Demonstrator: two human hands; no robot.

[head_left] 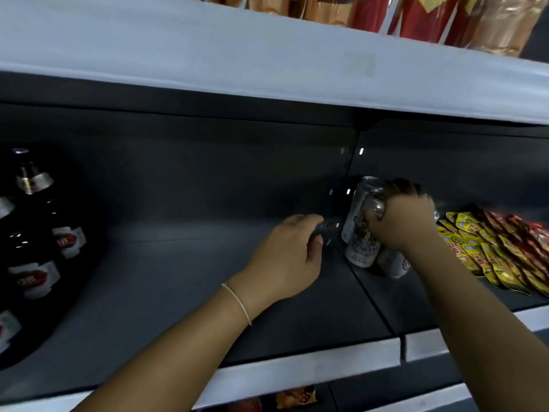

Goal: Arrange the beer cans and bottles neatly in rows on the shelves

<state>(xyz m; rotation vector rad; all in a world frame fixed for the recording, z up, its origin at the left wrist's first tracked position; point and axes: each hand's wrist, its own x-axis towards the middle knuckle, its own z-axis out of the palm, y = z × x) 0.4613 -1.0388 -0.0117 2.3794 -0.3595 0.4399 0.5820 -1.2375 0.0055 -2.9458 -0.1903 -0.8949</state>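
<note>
Right hand (399,221) reaches into the shelf (190,281) and grips a silver can (364,233) from above, fingers curled over its top rim; the can stands roughly upright on the shelf floor, near the back wall, right at the seam between two shelf sections. A second can (396,264) sits low just beside it on the right, mostly hidden under the right wrist (can't tell whether it's upright or tipped). Another can (366,185) shows just behind the gripped one, top only.

Left hand (292,257) hovers over the shelf just left of the cans, fingers loosely bent, holding nothing, not touching the can as far as visible; motion blur at the fingertips. Thin bracelet (237,303) on the left wrist.

Dark bottles (32,233) with red-and-white labels stand clustered at the far left end of the same shelf, well apart from the cans. Yellow and red snack packets (493,248) lie in a row to the right of the cans. Upper shelf (267,55) carries red and gold wrapped goods (421,19).
</note>
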